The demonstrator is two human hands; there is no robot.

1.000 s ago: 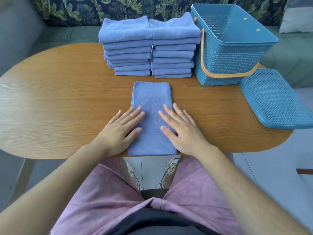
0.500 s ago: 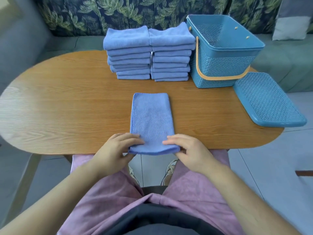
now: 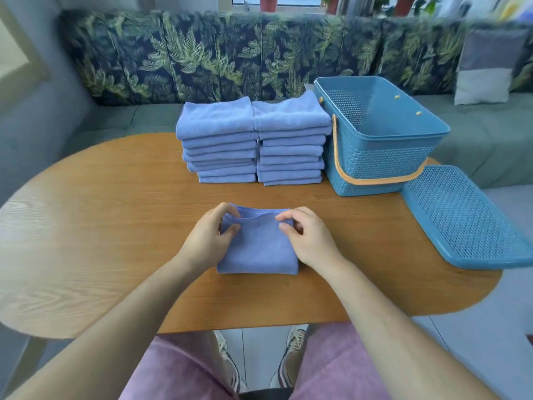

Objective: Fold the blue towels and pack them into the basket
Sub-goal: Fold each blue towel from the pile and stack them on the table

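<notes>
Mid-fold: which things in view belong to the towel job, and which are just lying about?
Job: towel pinched by left hand and right hand; basket; lid; towel stack beside it; second stack.
Lying about: sofa, grey cushion, plant pots.

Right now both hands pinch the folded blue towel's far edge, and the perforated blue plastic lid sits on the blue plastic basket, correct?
Wrong on one point: in the head view the perforated blue plastic lid lies on the wooden table, right of the open blue plastic basket. The rest holds.
</notes>
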